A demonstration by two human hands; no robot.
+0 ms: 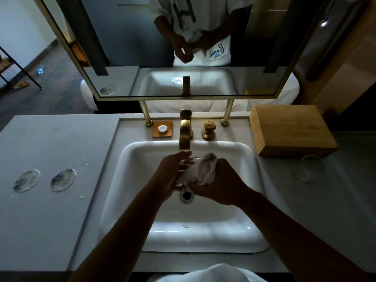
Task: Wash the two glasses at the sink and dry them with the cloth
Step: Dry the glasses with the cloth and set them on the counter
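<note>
So right now both hands are over the sink [142, 159], just in front of the gold tap [184, 133]; the left hand [173, 174] has its fingers [186, 162] curled round the side of a glass [188, 169], and the right hand [219, 184] grips a pale cloth [205, 169] bunched up against or into the glass; can't tell how far in the cloth goes, it's dim and the hands cover most of it.

My read: this one's at the drying stage; the second glass [308, 168] stands on the table to the right of the sink, just in front of the wooden box [291, 129]; whether it's washed already I can't say.

Handling-wise I'd treat the glass as light, rigid, breakable and probably slick if wet; hold it round the body, not by the rim; the cloth is soft and floppy, so it'll take whatever shape you push it into; a hard basin underneath means a slip could chip it, so I'd keep it low over the sink.
</note>
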